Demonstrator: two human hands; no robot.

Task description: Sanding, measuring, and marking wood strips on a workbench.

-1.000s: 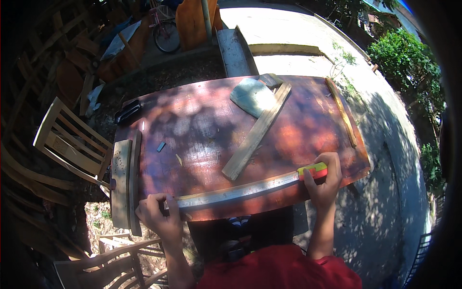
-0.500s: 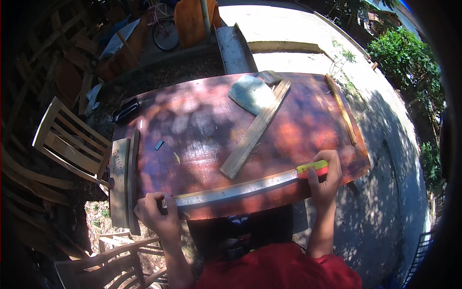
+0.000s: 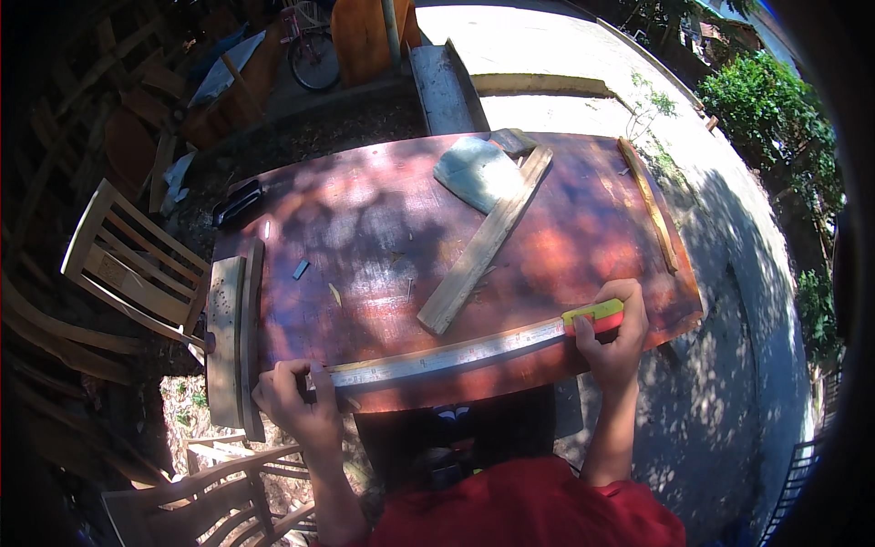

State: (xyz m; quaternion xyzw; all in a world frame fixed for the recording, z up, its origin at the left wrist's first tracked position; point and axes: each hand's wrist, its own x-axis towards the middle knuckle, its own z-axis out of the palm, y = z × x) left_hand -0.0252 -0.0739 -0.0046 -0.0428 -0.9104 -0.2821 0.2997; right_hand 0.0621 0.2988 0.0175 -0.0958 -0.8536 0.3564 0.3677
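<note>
A yellow and red tape measure (image 3: 609, 315) is in my right hand (image 3: 622, 345), its fingers wrapped round the case and the thumb on its near side. The pale tape blade (image 3: 447, 357) runs out leftward from it, along the near edge of the reddish-brown tabletop (image 3: 365, 301). At the blade's far left end, my left hand (image 3: 301, 401) pinches it between thumb and fingers. A tan edge follows the blade's upper side; whether it belongs to a wood strip beneath, I cannot tell. Beyond the blade, a wooden plank (image 3: 483, 242) lies diagonally.
The plank touches a grey-green flat piece (image 3: 474, 173). Two boards (image 3: 225, 337) lie along the left edge and a narrow stick (image 3: 649, 205) along the right. A black tray-like object (image 3: 239, 202), a small blue piece (image 3: 301, 269) and a nail also lie there. Wooden chairs (image 3: 137, 264) stand left.
Both hands keep their grip on the tape measure and blade, with hardly any motion. The view has shifted very slightly.
</note>
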